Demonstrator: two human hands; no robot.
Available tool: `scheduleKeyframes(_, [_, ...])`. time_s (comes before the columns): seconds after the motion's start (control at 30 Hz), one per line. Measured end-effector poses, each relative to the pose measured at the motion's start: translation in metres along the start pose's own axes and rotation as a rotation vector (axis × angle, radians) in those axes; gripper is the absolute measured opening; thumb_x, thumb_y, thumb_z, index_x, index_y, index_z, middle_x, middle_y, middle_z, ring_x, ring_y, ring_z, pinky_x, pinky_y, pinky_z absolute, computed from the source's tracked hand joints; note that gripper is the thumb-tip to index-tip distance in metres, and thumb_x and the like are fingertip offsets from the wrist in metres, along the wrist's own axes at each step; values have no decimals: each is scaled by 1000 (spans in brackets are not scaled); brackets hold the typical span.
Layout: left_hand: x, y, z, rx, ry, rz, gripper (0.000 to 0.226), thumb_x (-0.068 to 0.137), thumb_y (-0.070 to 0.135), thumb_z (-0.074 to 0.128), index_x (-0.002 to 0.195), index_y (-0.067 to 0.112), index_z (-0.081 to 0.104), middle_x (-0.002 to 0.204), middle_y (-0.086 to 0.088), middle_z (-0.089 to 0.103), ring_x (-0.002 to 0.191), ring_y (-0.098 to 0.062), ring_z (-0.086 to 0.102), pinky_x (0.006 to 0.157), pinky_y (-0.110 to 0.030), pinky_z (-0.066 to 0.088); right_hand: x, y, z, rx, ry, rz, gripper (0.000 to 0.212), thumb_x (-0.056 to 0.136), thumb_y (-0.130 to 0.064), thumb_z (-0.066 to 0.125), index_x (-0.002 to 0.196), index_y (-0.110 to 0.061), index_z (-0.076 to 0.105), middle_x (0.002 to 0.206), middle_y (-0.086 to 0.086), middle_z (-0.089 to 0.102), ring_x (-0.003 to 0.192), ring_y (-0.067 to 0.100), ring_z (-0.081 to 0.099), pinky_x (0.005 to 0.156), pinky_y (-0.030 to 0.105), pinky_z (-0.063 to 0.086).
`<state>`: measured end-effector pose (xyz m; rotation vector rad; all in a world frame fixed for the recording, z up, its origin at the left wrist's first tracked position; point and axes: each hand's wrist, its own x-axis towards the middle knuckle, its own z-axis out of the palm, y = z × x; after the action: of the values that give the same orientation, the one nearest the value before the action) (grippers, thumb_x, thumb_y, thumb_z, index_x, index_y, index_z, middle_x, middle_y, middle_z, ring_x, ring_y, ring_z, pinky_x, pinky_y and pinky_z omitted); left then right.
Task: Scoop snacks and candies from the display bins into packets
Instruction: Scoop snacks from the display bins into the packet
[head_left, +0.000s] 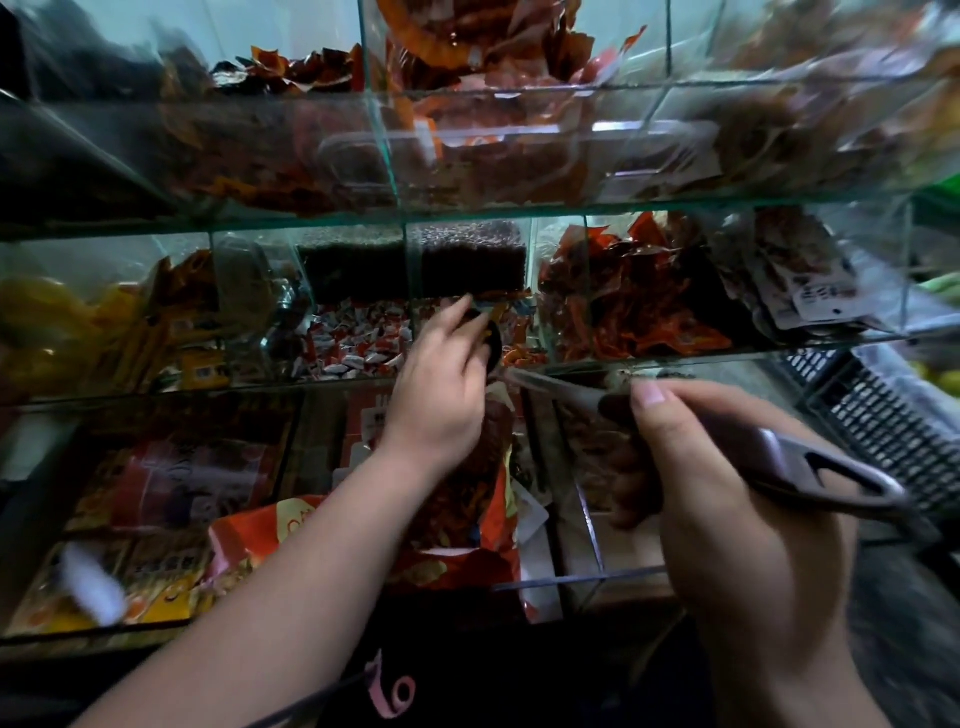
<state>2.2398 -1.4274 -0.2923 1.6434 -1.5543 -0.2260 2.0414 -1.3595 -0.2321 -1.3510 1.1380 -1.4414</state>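
Dim shop: three tiers of glass bins (467, 213) full of wrapped snacks, black crate (883, 415) at right.
Right hand (737, 509) grips the scoop (810, 462) by its handle, thumb on top; the scoop points left along the middle tier's front edge, its tip just beside the left hand (441, 384). Left fingers curl, pinching the top of a red-orange packet (467, 519) hanging below. Red-white candies (353, 343) lie left of it.
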Motion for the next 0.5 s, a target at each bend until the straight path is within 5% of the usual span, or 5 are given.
scheduleKeyframes(0.1, [43,2,14,-38,-115,-1,43,106,24,48,148,15,47,161,2,32,151,-14,19,120,-20,13,17,10,10,-85,105,-160,20,89,-50,67,85,-32,77,71,0,75,63,20,73,58,46,61])
scheduleKeyframes(0.17, [63,-1,24,-61,-167,-57,45,105,24,48,150,18,44,163,5,28,151,-13,17,115,-10,9,33,15,17,-129,75,-241,12,92,-40,68,87,-34,77,75,-6,75,67,15,73,61,41,61])
scheduleKeyframes(0.27, [76,-8,33,-132,-195,-240,48,103,22,50,151,24,43,158,3,38,142,-17,39,116,-28,32,47,29,17,-359,-64,-434,8,93,-24,72,98,-21,78,86,-9,73,81,8,71,72,31,58])
scheduleKeyframes(0.4, [72,-25,33,-198,-94,-393,45,101,16,49,144,28,51,144,4,54,90,13,58,63,5,35,51,41,13,-666,-178,-481,20,95,-24,69,112,-17,75,88,2,60,76,19,61,66,41,53])
scheduleKeyframes(0.5, [68,-27,33,-209,-71,-389,43,101,27,54,144,32,50,145,7,54,124,-9,55,91,-14,38,39,35,8,-561,-199,-541,17,95,-20,70,110,-14,75,87,5,60,76,20,62,65,42,52])
